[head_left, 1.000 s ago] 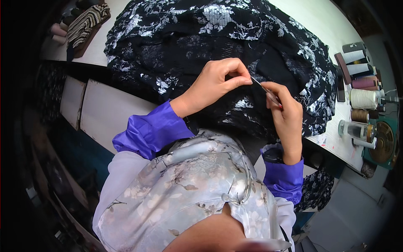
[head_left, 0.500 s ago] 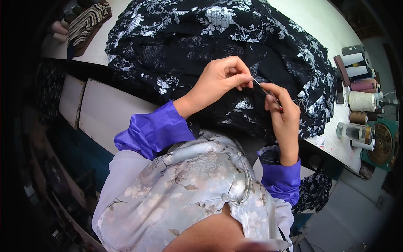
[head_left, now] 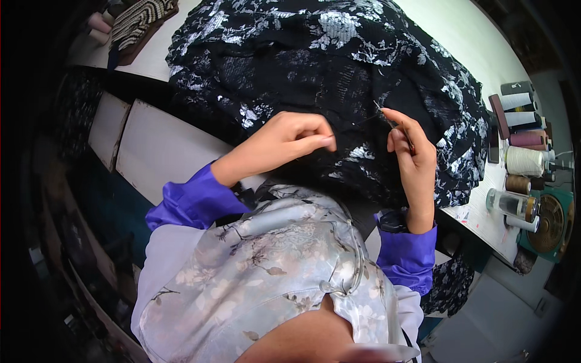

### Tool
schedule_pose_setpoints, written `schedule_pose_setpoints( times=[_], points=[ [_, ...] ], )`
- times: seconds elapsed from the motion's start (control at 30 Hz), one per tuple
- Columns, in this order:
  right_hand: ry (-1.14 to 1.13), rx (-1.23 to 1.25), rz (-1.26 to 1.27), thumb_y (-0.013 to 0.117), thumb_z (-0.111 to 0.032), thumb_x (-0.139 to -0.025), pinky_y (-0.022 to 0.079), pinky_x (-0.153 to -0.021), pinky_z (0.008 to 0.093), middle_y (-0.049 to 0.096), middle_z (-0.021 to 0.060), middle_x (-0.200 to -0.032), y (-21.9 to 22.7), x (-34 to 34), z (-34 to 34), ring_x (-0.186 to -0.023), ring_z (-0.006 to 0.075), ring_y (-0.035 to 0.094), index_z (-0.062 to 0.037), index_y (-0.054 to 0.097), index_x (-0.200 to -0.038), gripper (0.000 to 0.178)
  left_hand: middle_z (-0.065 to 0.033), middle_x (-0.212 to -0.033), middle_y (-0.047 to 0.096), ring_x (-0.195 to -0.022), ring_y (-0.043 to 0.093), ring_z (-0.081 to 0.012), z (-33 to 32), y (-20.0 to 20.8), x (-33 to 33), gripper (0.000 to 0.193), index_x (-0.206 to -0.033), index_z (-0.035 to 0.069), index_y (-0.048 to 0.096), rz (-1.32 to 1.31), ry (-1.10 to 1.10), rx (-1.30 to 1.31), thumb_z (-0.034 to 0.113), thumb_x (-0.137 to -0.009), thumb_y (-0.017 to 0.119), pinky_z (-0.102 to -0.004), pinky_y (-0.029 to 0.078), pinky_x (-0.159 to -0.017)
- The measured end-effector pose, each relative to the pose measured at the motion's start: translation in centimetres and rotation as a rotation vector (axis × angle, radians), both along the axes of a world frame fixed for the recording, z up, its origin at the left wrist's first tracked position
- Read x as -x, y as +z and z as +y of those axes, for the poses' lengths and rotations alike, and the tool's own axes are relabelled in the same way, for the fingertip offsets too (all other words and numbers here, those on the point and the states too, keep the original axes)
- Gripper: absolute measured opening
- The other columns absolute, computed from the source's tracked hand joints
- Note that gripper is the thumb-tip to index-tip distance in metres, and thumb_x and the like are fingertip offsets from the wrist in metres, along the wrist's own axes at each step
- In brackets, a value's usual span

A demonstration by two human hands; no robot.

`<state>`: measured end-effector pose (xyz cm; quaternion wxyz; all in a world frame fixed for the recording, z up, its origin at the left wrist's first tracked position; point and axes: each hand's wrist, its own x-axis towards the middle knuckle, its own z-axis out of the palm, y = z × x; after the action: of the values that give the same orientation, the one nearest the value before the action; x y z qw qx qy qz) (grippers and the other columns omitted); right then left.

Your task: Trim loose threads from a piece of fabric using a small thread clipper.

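Black fabric with a silvery floral print (head_left: 339,30) lies bunched across the white table in front of me. My left hand (head_left: 289,137) is over its near part, thumb and forefinger pinched together. Whatever is between those fingertips is too small to make out. To its right, my right hand (head_left: 414,156) grips a slim, pointed metal tool (head_left: 379,109) with a bit of red on it. The tool's bright tip points up and away from me, above the dark cloth. The fingers cover most of the tool, so its exact kind is unclear.
Several thread cones and spools (head_left: 524,162) stand along the table's right edge, beside a clear jar (head_left: 507,204) and a green fan (head_left: 549,224). A striped knit piece (head_left: 140,23) lies at the far left, next to pinkish cones (head_left: 98,24).
My left hand has pulled away from the tool, toward me and to the left, still pinched. My right hand has stayed nearly in place, the tool's tip now free of the left fingers.
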<state>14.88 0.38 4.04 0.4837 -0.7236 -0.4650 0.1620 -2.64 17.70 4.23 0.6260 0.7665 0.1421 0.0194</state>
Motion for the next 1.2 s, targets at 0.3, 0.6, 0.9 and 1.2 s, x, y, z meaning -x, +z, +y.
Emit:
schedule_pose_setpoints(
  times=[0.3, 0.6, 0.9, 1.2],
  points=[
    [0.003, -0.006, -0.369, 0.052, 0.018, -0.066, 0.045, -0.063, 0.0326, 0.053, 0.0074, -0.074, 0.7, -0.4, 0.2, -0.069, 0.0217, 0.054, -0.0081, 0.065, -0.115, 0.057, -0.0001, -0.073, 0.058, -0.062, 0.052, -0.0058, 3.3, 0.1, 10.9, 0.017, -0.086, 0.001, 0.064, 0.194, 0.179, -0.009, 0.014, -0.093, 0.057, -0.0224, 0.040, -0.055],
    [-0.045, -0.066, -0.676, 0.058, 0.014, -0.062, 0.039, -0.070, 0.0336, 0.058, 0.0031, -0.077, 1.2, -0.2, 0.5, -0.081, 0.0204, 0.054, -0.0108, 0.066, -0.114, 0.058, -0.0077, -0.114, 0.061, -0.098, 0.058, -0.0134, 2.7, 3.4, 5.6, 0.015, -0.101, 0.003, 0.064, -0.121, 0.248, -0.361, 0.005, -0.087, 0.060, -0.0255, 0.049, -0.076],
    [-0.051, -0.009, -0.577, 0.059, 0.013, -0.064, 0.037, -0.067, 0.0319, 0.059, 0.0030, -0.081, 1.3, 0.2, 0.1, -0.078, 0.0200, 0.053, -0.0114, 0.066, -0.112, 0.054, -0.0028, -0.091, 0.066, -0.076, 0.059, -0.0059, -1.6, -1.0, -6.2, 0.022, -0.107, 0.003, 0.060, -0.330, 0.130, -0.103, 0.010, -0.088, 0.067, -0.0180, 0.044, -0.060],
    [-0.019, -0.059, 0.059, 0.050, -0.005, -0.096, 0.047, -0.081, 0.0258, 0.063, 0.0117, -0.104, 1.5, -0.6, -1.5, -0.097, 0.0176, 0.061, 0.0013, 0.062, -0.111, 0.021, -0.0045, -0.078, 0.067, -0.061, 0.056, -0.0044, -1.0, -2.0, -8.4, 0.012, -0.093, 0.002, 0.065, -0.234, 0.095, 0.350, 0.014, -0.092, 0.063, -0.0159, 0.039, -0.052]
  ],
)
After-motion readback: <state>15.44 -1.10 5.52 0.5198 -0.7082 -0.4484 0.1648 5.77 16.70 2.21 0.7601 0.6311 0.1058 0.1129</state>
